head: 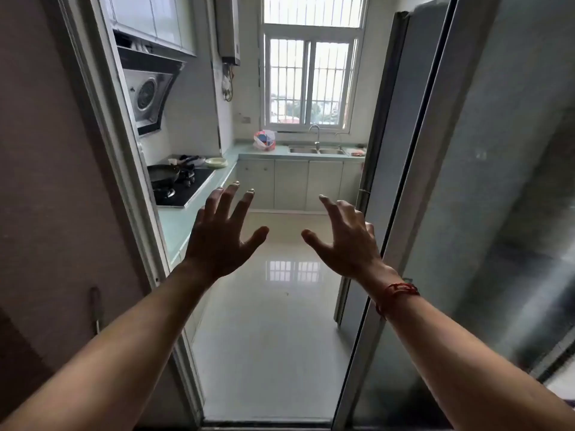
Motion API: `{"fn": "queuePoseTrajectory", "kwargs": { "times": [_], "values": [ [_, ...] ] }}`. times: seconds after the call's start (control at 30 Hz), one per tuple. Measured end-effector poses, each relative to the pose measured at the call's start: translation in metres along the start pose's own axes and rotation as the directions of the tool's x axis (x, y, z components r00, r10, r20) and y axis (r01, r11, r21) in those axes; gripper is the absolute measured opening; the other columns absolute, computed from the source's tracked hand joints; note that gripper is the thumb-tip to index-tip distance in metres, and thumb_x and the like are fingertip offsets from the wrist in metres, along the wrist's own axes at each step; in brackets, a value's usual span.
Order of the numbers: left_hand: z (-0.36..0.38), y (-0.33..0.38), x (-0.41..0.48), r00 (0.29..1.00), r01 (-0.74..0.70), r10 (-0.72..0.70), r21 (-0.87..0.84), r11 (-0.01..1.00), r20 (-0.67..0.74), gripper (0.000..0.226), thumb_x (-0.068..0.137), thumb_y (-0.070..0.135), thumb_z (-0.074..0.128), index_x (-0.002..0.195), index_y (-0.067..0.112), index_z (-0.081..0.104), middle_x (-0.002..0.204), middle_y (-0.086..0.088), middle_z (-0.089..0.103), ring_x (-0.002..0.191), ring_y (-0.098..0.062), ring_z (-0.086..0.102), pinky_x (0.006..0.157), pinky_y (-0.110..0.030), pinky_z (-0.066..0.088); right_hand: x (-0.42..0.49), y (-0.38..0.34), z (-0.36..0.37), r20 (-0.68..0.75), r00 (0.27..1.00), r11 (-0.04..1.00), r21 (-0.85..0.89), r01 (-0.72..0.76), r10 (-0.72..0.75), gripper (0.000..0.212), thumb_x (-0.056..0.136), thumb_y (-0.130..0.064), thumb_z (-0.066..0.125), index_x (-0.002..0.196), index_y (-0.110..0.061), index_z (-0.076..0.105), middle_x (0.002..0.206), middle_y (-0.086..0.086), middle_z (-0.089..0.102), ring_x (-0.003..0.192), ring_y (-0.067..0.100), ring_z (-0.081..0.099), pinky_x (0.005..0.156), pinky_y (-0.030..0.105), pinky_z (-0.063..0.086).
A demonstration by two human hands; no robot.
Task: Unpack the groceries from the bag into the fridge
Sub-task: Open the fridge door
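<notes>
Far beyond left hand (217, 244) and right hand (347, 244), fingers (228, 199) spread empty: bag (264, 140) on counter (249, 154).

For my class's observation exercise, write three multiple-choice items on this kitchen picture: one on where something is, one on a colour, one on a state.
1. Where is the plastic grocery bag?
A. On the floor
B. On the counter, left of the sink
C. On the hob

2. What colour is the cord on the right wrist?
A. Red
B. Blue
C. Green

3. How are the left hand and the right hand?
A. Both grip the bag
B. One holds a pan
C. Both open, holding nothing

Answers:
1 B: the bag stands on the counter under the window, beside the sink.
2 A: the cord circling the wrist is red.
3 C: the fingers of both hands are spread in the air with nothing in them.
</notes>
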State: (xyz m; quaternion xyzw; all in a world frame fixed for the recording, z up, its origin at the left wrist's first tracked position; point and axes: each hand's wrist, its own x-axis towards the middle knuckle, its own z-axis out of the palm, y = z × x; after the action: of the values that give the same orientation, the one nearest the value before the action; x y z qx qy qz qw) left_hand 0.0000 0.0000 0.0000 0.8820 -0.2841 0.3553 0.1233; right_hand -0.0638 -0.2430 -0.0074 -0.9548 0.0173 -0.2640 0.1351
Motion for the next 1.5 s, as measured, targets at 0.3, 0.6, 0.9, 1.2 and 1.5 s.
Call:
{"fn": "queuePoseTrajectory", "kwargs": {
  "times": [0.3, 0.6, 0.9, 1.2, 1.5],
  "values": [
    [0.039, 0.002, -0.018, 0.998, 0.022, -0.023, 0.029, 0.999, 0.053, 0.072, 0.087, 0.063, 0.041, 0.141, 0.014, 0.043, 0.149, -0.016, 0.036, 0.133, -0.04, 0.037, 0.09, -0.056, 0.048, 0.001, 0.028, 0.035, 0.036, 0.999, 0.999, -0.035, 0.018, -0.017, 0.083, 0.079, -0.075, 0.039, 0.149, -0.034, 0.022, 0.149, 0.013, 0.038, 0.132, 0.036, 0.04, 0.1, 0.057, 0.037],
    [0.126, -0.035, -0.006, 0.979, 0.059, -0.058, 0.001, 0.998, 0.194, 0.074, 0.085, 0.065, 0.041, 0.142, 0.017, 0.042, 0.15, -0.014, 0.035, 0.135, -0.04, 0.034, 0.093, -0.057, 0.045, 0.036, 0.054, 0.111, 0.176, 0.983, 0.998, -0.042, -0.052, 0.059, 0.084, 0.079, -0.077, 0.038, 0.15, -0.035, 0.023, 0.151, 0.011, 0.037, 0.134, 0.034, 0.037, 0.102, 0.058, 0.032],
    [0.244, -0.111, 0.083, 0.965, 0.047, -0.032, -0.05, 0.998, 0.261, 0.075, 0.086, 0.064, 0.041, 0.142, 0.015, 0.043, 0.15, -0.016, 0.036, 0.133, -0.041, 0.035, 0.092, -0.056, 0.044, 0.151, 0.082, 0.207, 0.272, 0.951, 0.988, -0.086, -0.131, 0.15, 0.079, 0.085, -0.074, 0.042, 0.151, -0.035, 0.022, 0.152, 0.013, 0.036, 0.134, 0.036, 0.036, 0.104, 0.058, 0.03],
    [0.348, -0.16, 0.183, 0.949, 0.048, -0.028, -0.059, 0.997, 0.315, 0.079, 0.085, 0.067, 0.034, 0.144, 0.015, 0.041, 0.151, -0.017, 0.036, 0.135, -0.041, 0.034, 0.097, -0.053, 0.039, 0.263, 0.133, 0.28, 0.29, 0.929, 0.972, -0.112, -0.208, 0.232, 0.078, 0.085, -0.074, 0.04, 0.151, -0.035, 0.022, 0.151, 0.012, 0.036, 0.133, 0.034, 0.037, 0.103, 0.053, 0.031],
    [0.461, -0.201, 0.313, 0.952, 0.066, -0.054, -0.028, 0.997, 0.301, 0.08, 0.085, 0.067, 0.035, 0.147, 0.017, 0.038, 0.155, -0.016, 0.029, 0.14, -0.04, 0.027, 0.104, -0.053, 0.034, 0.422, 0.206, 0.35, 0.236, 0.948, 0.976, -0.08, -0.201, 0.215, 0.078, 0.085, -0.072, 0.043, 0.151, -0.035, 0.021, 0.152, 0.013, 0.034, 0.133, 0.035, 0.037, 0.102, 0.051, 0.033]
  ]
}}
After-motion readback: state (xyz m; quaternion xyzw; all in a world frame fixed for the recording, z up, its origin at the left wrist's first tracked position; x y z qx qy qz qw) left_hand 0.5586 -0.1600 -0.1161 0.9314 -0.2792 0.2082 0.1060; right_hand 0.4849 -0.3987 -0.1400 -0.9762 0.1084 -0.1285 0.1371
